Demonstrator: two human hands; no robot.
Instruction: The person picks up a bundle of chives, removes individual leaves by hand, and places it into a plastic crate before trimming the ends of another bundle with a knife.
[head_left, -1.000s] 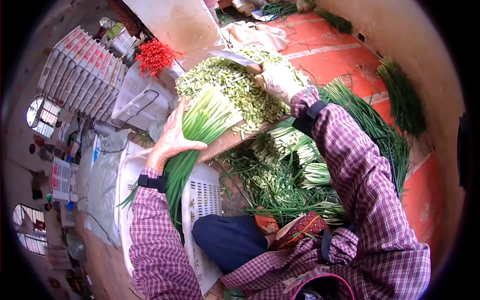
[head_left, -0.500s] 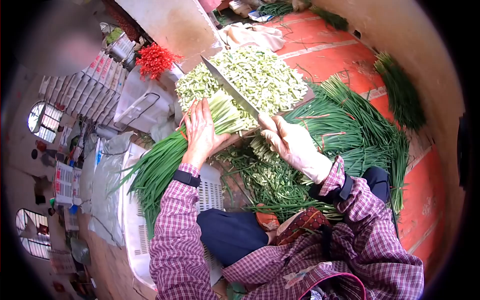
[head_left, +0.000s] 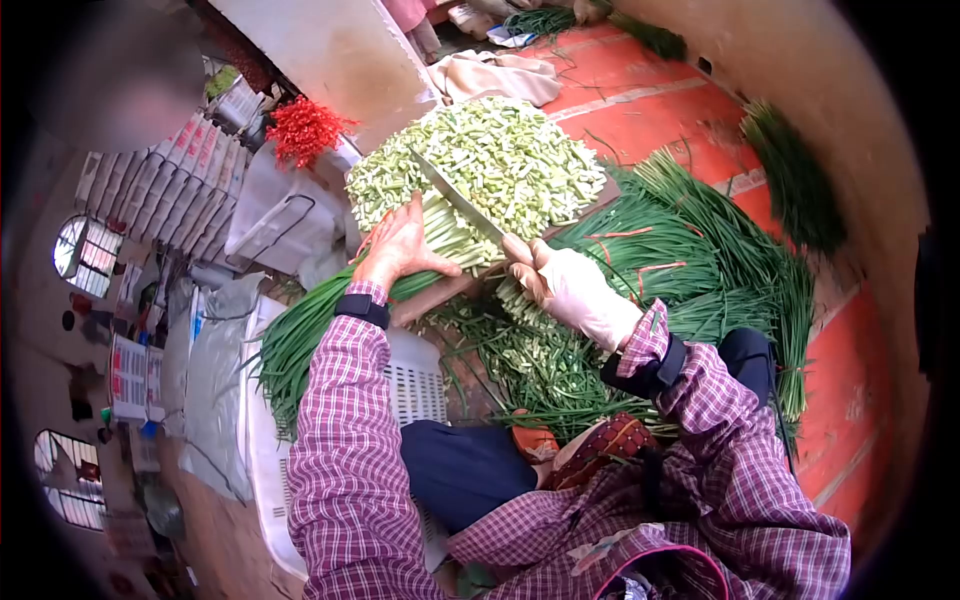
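My bare left hand (head_left: 400, 248) presses on a bundle of long green stalks (head_left: 310, 335), its fingers around the pale end and its thumb spread along it. In my gloved right hand (head_left: 575, 288) is the handle of a long knife (head_left: 458, 200). The blade slants up and left, beside the pale stalk ends. Behind it a large heap of chopped pale-green pieces (head_left: 500, 150) covers the board (head_left: 435, 296), whose front edge shows. The leafy end of the bundle hangs over a white plastic basket (head_left: 412, 375).
Tied green bundles (head_left: 680, 240) lie to the right, on a red floor (head_left: 835, 400). Loose trimmings (head_left: 530, 360) lie below the board. Another bundle (head_left: 795, 175) leans by the curved wall. Red items (head_left: 305, 130) and a white crate (head_left: 285, 220) stand at the back left.
The knife and my right hand have moved slightly left and down. My left hand has shifted a little, and its fingers look more bunched. The green leafy end hangs farther left and higher.
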